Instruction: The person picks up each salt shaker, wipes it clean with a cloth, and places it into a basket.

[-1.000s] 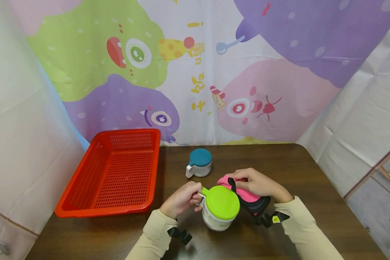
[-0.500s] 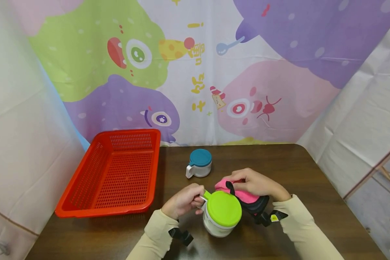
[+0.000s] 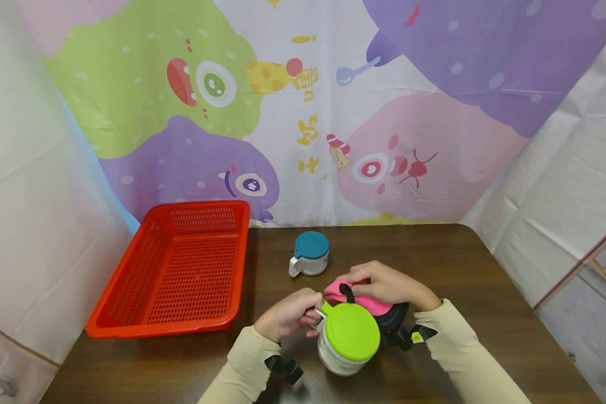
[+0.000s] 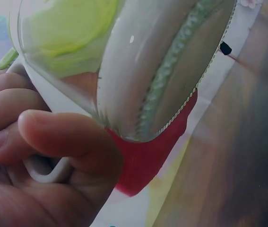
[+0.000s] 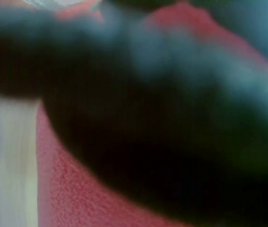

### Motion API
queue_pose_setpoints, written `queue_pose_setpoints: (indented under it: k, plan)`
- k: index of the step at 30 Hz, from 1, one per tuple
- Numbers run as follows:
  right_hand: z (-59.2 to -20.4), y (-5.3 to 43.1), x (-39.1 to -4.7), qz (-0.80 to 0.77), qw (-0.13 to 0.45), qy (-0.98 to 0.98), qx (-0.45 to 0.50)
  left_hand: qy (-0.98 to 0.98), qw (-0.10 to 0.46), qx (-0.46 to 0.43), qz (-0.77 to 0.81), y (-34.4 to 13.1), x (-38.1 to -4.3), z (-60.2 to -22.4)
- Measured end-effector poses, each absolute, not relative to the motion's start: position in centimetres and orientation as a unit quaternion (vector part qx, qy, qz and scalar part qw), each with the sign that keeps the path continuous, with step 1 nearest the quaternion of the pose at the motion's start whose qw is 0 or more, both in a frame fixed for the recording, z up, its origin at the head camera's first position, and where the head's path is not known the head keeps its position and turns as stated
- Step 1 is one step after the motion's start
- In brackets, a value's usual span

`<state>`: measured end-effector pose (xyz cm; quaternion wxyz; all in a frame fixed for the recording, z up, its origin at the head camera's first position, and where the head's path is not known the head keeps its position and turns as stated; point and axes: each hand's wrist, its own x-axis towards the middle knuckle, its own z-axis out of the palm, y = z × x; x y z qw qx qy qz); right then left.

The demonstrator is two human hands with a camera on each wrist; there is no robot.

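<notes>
In the head view my left hand (image 3: 289, 315) grips the white handle of a glass seasoning jar with a lime-green lid (image 3: 352, 332), held tilted at the table's front. My right hand (image 3: 388, 284) pinches a bunched pink cloth (image 3: 373, 303) against the jar's far right side. From the left wrist, fingers (image 4: 11, 109) curl through the handle (image 4: 44, 172); the clear jar body (image 4: 124, 61) leans over, with the cloth (image 4: 148, 163) behind its base. A dark, blurred shape fills most of the right wrist view, with pink terry cloth (image 5: 91, 194) below it.
A similar jar with a blue lid (image 3: 311, 247) stands on the brown table (image 3: 424, 247) beyond the hands. To the left is a red perforated plastic basket (image 3: 242, 258). A cartoon-printed curtain (image 3: 303, 196) hangs behind the table. Black camera mounts (image 3: 284, 369) sit at both wrists.
The green-lidded jar has shifted a little right and toward the person, with the left hand following. My right hand and the pink cloth have slid left along the jar's far side.
</notes>
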<state>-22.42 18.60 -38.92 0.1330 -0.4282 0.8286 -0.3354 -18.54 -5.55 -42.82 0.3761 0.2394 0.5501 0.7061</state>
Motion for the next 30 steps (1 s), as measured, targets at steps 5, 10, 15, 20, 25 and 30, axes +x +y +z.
queue_pose_setpoints:
  k: [5, 10, 15, 20, 25, 30]
  plan:
    - [-39.3, 18.0, -22.5, -0.344, 0.132, 0.825, -0.429, 0.554, 0.387, 0.227, 0.701, -5.4, -18.5, -42.8]
    - [-39.6, 17.6, -22.5, -0.343, 0.125, 0.825, -0.430, 0.551, 0.385, 0.228, 0.704, -5.4, -18.5, -42.8]
    - [-39.7, 17.3, -22.4, -0.350, 0.127, 0.824, -0.426, 0.540, 0.380, 0.237, 0.713, -5.4, -18.5, -42.7]
    - [-39.9, 17.2, -22.4, -0.357, 0.127, 0.824, -0.422, 0.539, 0.376, 0.238, 0.715, -5.6, -18.5, -42.4]
    - [-40.5, 17.2, -22.5, -0.364, 0.138, 0.826, -0.407, 0.539, 0.376, 0.239, 0.715, -5.6, -18.6, -42.4]
    - [-40.9, 17.2, -22.5, -0.367, 0.143, 0.828, -0.400, 0.536, 0.380, 0.236, 0.715, -5.8, -18.7, -42.4]
